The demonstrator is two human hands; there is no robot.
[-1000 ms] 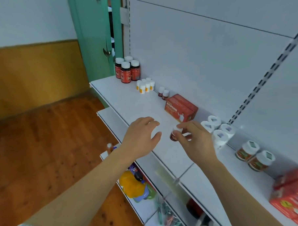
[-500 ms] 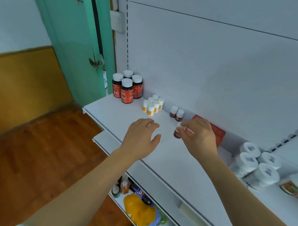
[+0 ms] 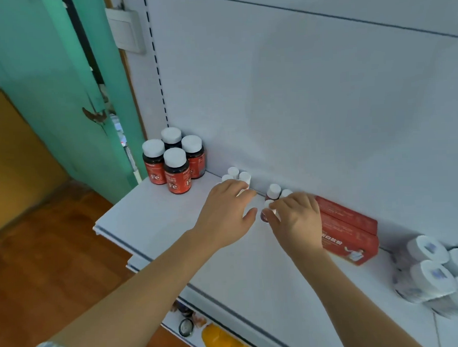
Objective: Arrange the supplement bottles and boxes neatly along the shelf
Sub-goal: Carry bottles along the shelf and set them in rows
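My right hand pinches a small dark-red bottle with a white cap, just in front of two matching small bottles standing against the back wall of the white shelf. My left hand hovers palm down beside it, fingers apart, partly covering a cluster of small white bottles. Several large dark bottles with red "Fe" labels stand at the shelf's left end. Two stacked red boxes lie right of my right hand.
White-capped tubs lie on their sides at the far right of the shelf. Lower shelves hold a yellow object and small items. A green door and wooden floor are to the left.
My right hand has carried the small red bottle back and left, up to the two matching bottles at the wall. My left hand moved along beside it. The view shifted left along the shelf.
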